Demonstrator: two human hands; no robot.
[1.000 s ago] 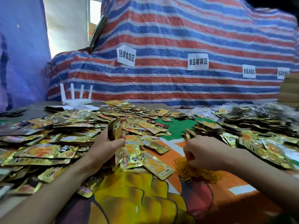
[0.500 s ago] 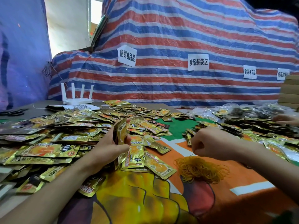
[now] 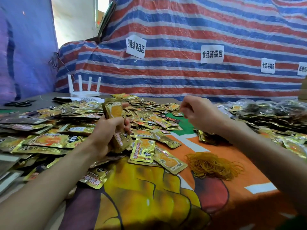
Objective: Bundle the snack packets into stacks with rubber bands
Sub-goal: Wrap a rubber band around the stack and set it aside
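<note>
My left hand [image 3: 108, 135] grips an upright packet stack [image 3: 114, 112]; my right hand [image 3: 201, 115] hangs curled near the rubber bands [image 3: 214, 165], whether pinching one I cannot tell.

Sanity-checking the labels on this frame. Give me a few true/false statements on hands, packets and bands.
1. The left hand grips a stack of packets held upright. True.
2. The right hand rests on the rubber band pile. False: it is raised above the table, apart from the pile, with its fingers curled.
3. The rubber band pile lies on the printed cloth. True.
4. The white router sits at the near edge of the table. False: it stands at the far left, behind the loose packets.
5. Scissors lie at the far left. True.
</note>
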